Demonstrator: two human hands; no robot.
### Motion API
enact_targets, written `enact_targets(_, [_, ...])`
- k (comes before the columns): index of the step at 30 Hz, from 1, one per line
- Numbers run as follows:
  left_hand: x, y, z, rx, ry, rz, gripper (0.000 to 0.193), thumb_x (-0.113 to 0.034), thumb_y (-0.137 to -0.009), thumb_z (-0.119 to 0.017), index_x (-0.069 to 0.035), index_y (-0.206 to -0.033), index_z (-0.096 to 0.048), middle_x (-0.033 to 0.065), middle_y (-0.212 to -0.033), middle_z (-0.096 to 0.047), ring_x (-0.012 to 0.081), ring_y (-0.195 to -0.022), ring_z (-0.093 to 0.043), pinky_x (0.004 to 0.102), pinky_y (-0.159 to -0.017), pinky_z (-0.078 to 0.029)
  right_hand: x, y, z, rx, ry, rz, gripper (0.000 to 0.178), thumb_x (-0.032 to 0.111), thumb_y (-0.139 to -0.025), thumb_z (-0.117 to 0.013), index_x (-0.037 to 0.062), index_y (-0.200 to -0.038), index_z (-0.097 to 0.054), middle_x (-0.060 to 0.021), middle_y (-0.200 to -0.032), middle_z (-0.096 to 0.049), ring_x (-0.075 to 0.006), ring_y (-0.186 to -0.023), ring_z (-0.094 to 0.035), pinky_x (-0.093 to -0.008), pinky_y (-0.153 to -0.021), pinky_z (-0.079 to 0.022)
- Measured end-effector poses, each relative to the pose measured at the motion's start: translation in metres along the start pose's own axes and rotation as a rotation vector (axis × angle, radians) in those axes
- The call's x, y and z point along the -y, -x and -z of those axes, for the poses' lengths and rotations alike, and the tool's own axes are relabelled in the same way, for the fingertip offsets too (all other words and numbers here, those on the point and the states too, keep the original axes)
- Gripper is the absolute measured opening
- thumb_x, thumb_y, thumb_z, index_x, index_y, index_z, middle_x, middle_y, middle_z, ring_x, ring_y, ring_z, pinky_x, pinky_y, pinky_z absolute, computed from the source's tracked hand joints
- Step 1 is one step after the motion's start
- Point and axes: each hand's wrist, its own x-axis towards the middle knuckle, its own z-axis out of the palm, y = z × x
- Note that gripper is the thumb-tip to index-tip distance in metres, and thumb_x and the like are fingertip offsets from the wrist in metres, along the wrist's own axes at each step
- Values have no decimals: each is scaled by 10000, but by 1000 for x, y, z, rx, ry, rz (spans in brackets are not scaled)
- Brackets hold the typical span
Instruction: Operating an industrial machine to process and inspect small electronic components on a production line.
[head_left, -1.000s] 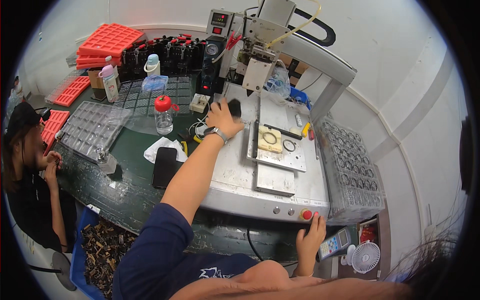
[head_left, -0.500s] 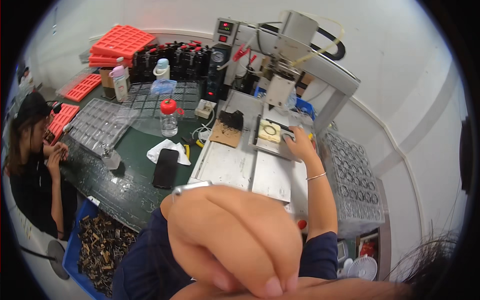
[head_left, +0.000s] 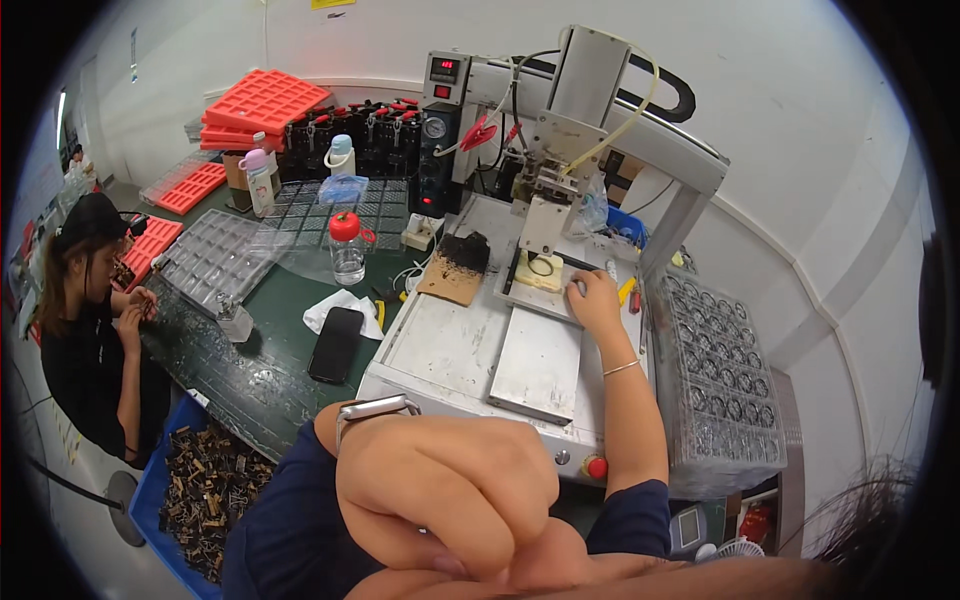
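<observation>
Close to the camera, my left hand (head_left: 450, 490) is curled into a loose fist and fills the lower middle; I see nothing in it. A watch with a silver case (head_left: 375, 408) is on that wrist. My right hand (head_left: 597, 297) reaches forward to the dispensing machine, its fingers bent round the right edge of a metal tray (head_left: 535, 297). On this tray lies a cream-coloured block (head_left: 540, 273) with a dark ring (head_left: 541, 265) on it. The machine's dispensing head (head_left: 546, 222) hangs directly over the block. A bracelet (head_left: 620, 368) circles my right wrist.
Left of the tray lies black-stained cardboard (head_left: 455, 270); a phone (head_left: 336, 345) and red-capped bottle (head_left: 347, 250) stand farther left. Clear trays of rings (head_left: 720, 390) are stacked right. A red button (head_left: 597, 468) faces me. A co-worker (head_left: 95, 320) sits left by a blue bin (head_left: 150, 515).
My right hand's fingers have gone from spread to bent at the tray's edge. The tray now sits under the dispensing head. My left fist remains close to the camera; the view has shifted slightly.
</observation>
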Motion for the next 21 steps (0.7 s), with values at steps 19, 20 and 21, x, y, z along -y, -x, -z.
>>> enact_targets(19, [8, -14, 0, 57, -83, -158, 110, -25, -859, -653, 46, -938, -684, 208, -999, -654, 288, -814, -606, 331, -594, -463, -1, 8, 24, 146, 21, 116, 317, 252, -791, -663, 22, -1008, -693, -223, -966, -634, -389, -923, -598, -432, -847, -475])
enact_targets(20, [6, -15, 0, 32, -97, -117, 123, -27, -861, -653, 41, -960, -680, 203, -1013, -651, 294, -841, -604, 334, -622, -471, -1, 8, 25, 155, 14, 118, 321, 253, -792, -666, 27, -1018, -692, -223, -977, -630, -390, -937, -592, -432, -857, -470])
enact_targets(21, [4, -16, 1, 7, -111, -76, 138, -29, -863, -654, 36, -983, -677, 199, -1026, -647, 300, -869, -601, 337, -650, -478, -2, 8, 28, 179, 5, 105, 323, 257, -798, -667, 34, -1030, -690, -220, -999, -621, -388, -967, -578, -430, -876, -461])
